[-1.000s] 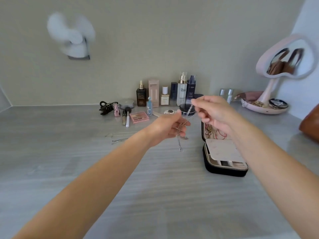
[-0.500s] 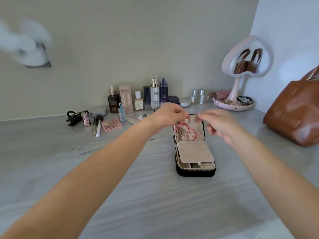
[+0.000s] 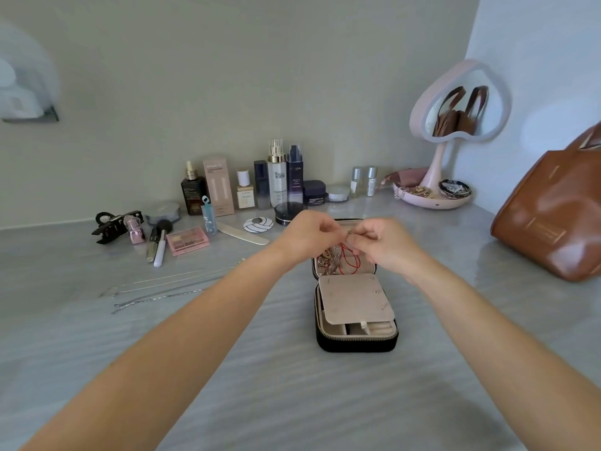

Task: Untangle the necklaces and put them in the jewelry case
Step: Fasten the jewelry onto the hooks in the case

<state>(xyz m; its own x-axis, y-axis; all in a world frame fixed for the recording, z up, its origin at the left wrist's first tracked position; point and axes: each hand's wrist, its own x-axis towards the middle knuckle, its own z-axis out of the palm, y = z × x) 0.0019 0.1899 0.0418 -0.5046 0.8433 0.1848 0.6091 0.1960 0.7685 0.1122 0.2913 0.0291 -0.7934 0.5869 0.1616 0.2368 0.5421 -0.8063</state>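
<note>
Hands (image 3: 310, 236) (image 3: 383, 242) now together over case (image 3: 356, 340) at frame centre, a second ago apart stretching dangling chain (image 3: 349, 233). You pinch chain between both, ready to drop in lid half. More chains (image 3: 156, 289) wait left of centre.

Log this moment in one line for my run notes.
left hand + right hand: pinching necklace | over open jewelry case

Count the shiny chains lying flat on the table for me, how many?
2, I think: one thin chain left of the left arm, another chain just nearer beside it. They are faint, and the arm may hide more.
</note>
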